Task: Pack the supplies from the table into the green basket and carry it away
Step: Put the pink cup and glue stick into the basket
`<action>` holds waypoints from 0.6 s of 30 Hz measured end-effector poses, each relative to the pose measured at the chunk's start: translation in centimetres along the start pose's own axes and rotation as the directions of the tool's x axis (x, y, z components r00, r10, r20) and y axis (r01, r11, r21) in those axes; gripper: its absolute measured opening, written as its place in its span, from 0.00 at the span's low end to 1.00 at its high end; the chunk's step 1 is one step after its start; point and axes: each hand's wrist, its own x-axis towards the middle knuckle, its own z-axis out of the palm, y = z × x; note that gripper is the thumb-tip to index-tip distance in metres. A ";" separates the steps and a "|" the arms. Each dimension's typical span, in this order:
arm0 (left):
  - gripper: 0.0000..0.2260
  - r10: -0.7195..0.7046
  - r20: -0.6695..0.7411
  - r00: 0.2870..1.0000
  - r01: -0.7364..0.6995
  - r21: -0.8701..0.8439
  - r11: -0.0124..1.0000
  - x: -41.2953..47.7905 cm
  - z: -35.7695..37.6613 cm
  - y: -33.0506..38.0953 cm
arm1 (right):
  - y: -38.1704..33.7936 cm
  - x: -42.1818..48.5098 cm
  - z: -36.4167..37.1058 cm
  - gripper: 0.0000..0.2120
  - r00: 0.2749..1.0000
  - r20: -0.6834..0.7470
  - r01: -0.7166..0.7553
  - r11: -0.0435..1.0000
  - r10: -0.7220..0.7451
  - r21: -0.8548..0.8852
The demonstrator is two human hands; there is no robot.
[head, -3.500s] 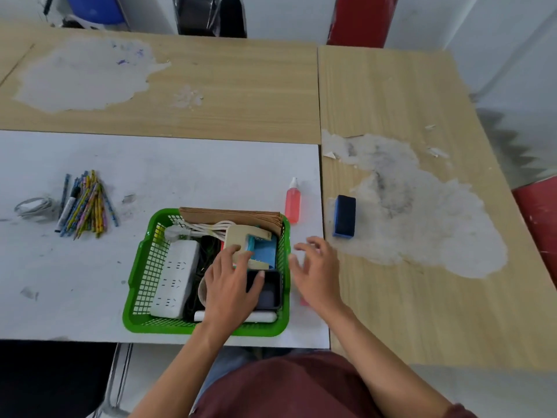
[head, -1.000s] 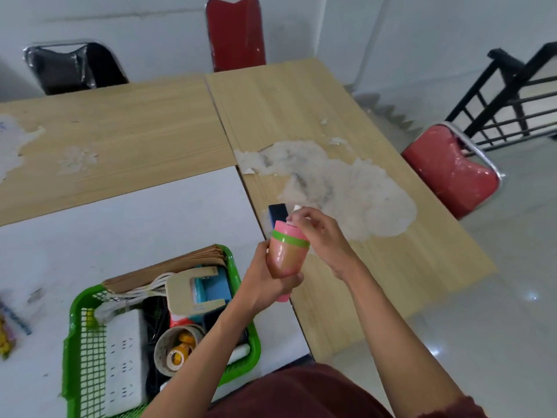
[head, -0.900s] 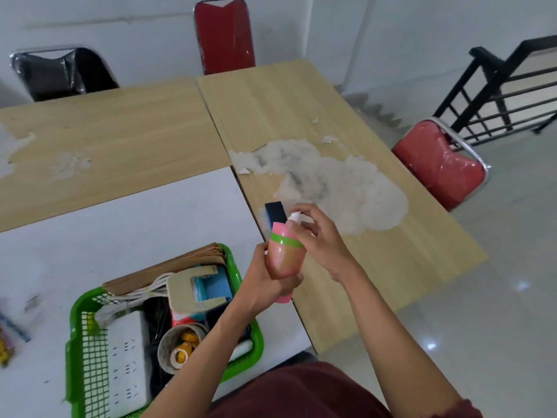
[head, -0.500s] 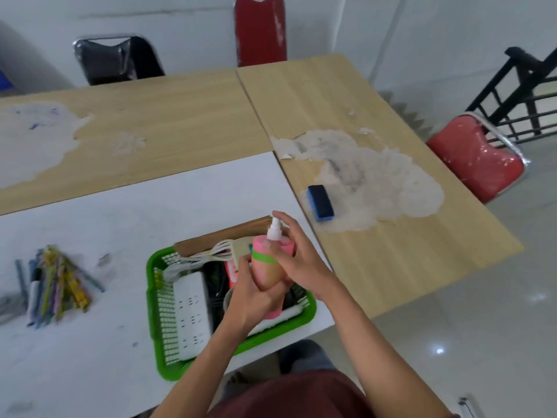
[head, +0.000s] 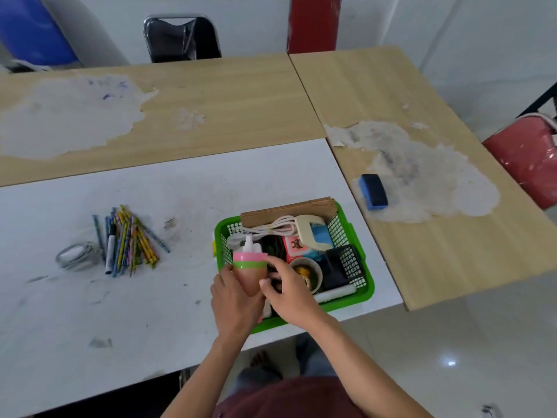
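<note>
The green basket [head: 366, 292] sits near the front edge of the white table top, full of supplies: a brown paper bag, a white cable, a tape dispenser, a black mesh holder and a cup of tape rolls. My left hand [head: 233, 300] grips a pink spray bottle [head: 250, 271] with a green band, upright over the basket's left end. My right hand [head: 291, 292] pinches the bottle's lower side with thumb and fingertips. A bundle of coloured pencils and markers [head: 128, 241] and a coiled grey cable [head: 77, 257] lie on the table to the left.
A blue board eraser [head: 373, 191] lies on the worn wooden table to the right of the basket. Black [head: 182, 37], red [head: 313, 22] and blue chairs stand behind the tables. Another red chair [head: 527, 158] stands at the right over the tiled floor.
Both hands have lowered the spray bottle from chest height down over the basket's left end. My right hand slid from the nozzle to the bottle's side. The view swung back left.
</note>
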 end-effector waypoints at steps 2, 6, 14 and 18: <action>0.36 0.024 -0.023 0.999 -0.021 0.089 0.996 -0.3 0.5 0.1 | 0.2 0.1 0.6 0.26 0.995 0.042 -0.087 0.996 0.086 0.021; 0.33 0.067 -0.054 0.996 -0.055 0.201 0.978 -0.7 0.9 -0.5 | -0.3 0.2 1.4 0.22 0.981 0.171 -0.101 0.994 0.095 0.031; 0.32 0.172 0.008 0.985 -0.168 0.270 0.948 0.1 0.6 -1.9 | -0.9 0.3 2.1 0.17 0.982 0.175 -0.077 0.997 0.070 0.033; 0.29 0.172 0.028 0.985 -0.175 0.217 0.960 0.6 0.1 -0.5 | -1.4 0.4 1.5 0.14 0.998 0.034 -0.063 0.992 0.059 0.111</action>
